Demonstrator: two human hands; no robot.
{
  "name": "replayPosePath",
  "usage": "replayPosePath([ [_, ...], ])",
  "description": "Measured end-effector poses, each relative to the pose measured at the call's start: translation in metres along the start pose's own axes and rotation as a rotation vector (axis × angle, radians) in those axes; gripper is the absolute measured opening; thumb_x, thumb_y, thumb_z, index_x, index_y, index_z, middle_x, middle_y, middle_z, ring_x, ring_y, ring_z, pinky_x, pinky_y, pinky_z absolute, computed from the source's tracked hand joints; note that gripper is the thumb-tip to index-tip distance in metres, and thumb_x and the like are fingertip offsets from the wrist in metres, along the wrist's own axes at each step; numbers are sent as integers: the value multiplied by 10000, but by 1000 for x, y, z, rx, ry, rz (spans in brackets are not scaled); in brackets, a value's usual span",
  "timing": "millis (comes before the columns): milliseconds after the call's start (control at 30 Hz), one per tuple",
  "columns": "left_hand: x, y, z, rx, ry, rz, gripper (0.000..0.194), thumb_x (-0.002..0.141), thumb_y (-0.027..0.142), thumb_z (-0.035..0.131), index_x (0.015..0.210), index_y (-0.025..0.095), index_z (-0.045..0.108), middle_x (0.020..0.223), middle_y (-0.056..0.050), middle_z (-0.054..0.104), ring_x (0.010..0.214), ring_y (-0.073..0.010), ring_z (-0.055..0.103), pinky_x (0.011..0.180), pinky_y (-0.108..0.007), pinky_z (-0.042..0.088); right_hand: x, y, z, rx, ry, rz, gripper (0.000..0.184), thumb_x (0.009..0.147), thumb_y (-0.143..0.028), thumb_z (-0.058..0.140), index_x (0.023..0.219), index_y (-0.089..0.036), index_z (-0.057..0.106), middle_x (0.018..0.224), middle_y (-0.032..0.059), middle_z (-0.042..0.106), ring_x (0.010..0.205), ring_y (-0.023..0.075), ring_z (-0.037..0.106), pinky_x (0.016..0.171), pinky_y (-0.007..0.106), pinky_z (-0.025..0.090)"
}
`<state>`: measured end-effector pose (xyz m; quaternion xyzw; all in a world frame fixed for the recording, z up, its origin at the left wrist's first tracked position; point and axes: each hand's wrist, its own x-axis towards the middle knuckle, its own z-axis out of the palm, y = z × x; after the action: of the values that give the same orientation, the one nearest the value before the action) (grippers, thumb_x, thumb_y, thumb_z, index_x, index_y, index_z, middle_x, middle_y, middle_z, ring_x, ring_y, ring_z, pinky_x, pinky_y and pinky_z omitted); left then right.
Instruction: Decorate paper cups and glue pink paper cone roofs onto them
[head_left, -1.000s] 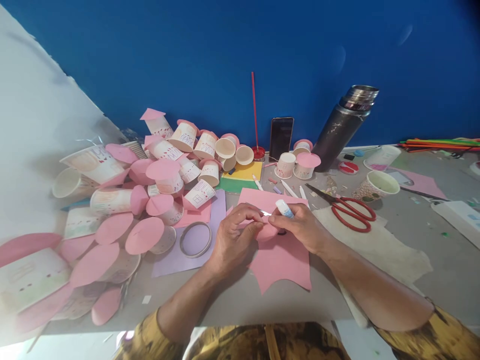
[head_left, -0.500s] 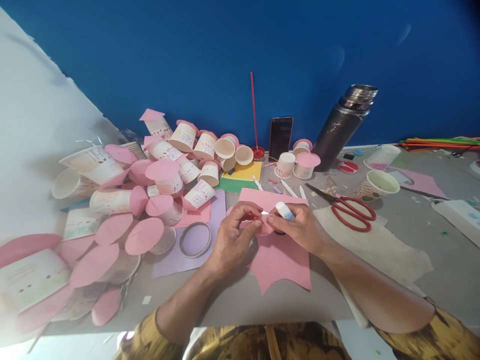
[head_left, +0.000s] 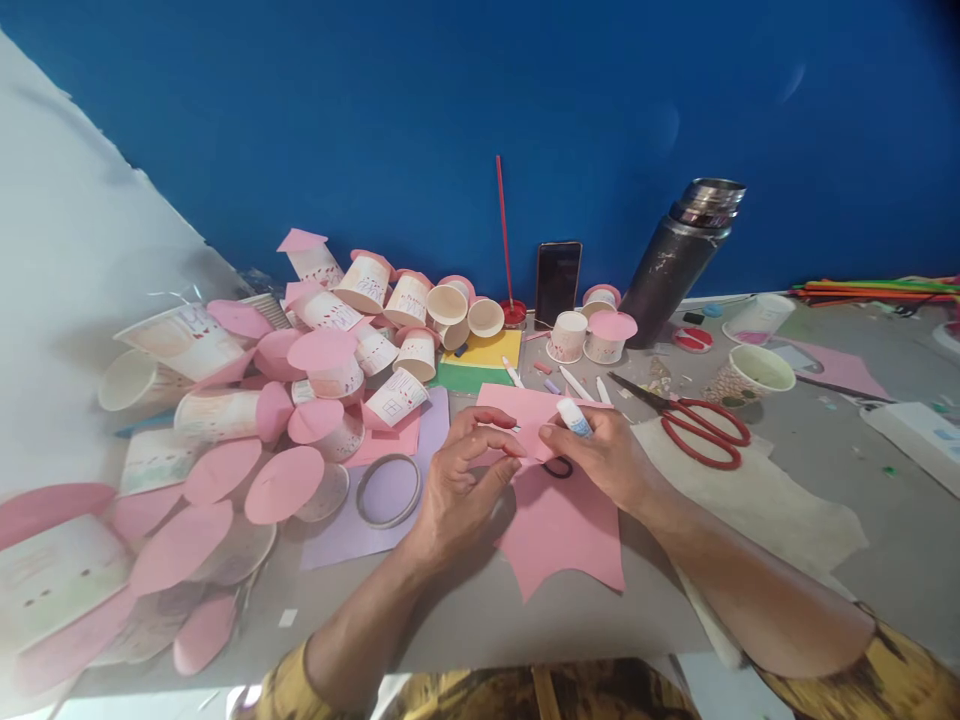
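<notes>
My right hand (head_left: 600, 450) grips a white glue stick (head_left: 574, 418) and pinches a small piece of pink paper (head_left: 532, 440) between thumb and fingers. Facing it, my left hand (head_left: 469, 475) has its fingers curved and apart at the paper's left edge; whether the tips touch the paper is hard to see. Beneath both hands lies a larger pink sheet (head_left: 566, 540) with a scalloped lower edge. A dark loop (head_left: 559, 468) shows below the right thumb, the rest of it hidden.
Paper cups with pink cone tops (head_left: 322, 360) crowd the left. A tape roll (head_left: 388, 491) rests on a purple sheet (head_left: 337, 540). Red-handled scissors (head_left: 705, 432) lie at right, before a dark flask (head_left: 679, 260). A phone (head_left: 558, 285) leans against the blue wall.
My left fingers have loosened and spread from their pinch on the small pink paper. The right hand keeps the paper and glue stick. The view has shifted slightly.
</notes>
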<state>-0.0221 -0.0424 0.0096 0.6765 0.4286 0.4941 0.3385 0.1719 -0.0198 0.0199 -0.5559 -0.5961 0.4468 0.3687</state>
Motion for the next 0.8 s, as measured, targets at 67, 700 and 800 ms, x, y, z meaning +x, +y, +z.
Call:
replayPosePath([
  [67, 0, -1, -3, 13, -27, 42, 122, 878, 138, 671, 854, 238, 738, 1132, -71, 654, 1136, -222, 615, 992, -374, 473, 1, 1, 0, 4, 11, 26, 306, 814, -381, 636, 586, -208, 527, 572, -43, 524, 595, 134, 458, 589, 279, 353],
  [700, 3, -1, -1, 65, -5, 11, 85, 887, 171, 679, 839, 220, 730, 982, -54, 664, 988, -184, 634, 881, -314, 495, -7, -1, 3, -42, -75, -122, 282, 834, -401, 631, 646, -192, 612, 592, -30, 548, 591, 127, 459, 571, 276, 347],
  [800, 4, 0, -1, 37, -32, -8, 91, 888, 167, 670, 833, 218, 722, 962, -49, 697, 985, -190, 648, 899, -322, 487, -9, 0, 3, -23, -107, -159, 290, 863, -413, 633, 674, -194, 643, 620, -15, 612, 610, 138, 516, 584, 269, 389],
])
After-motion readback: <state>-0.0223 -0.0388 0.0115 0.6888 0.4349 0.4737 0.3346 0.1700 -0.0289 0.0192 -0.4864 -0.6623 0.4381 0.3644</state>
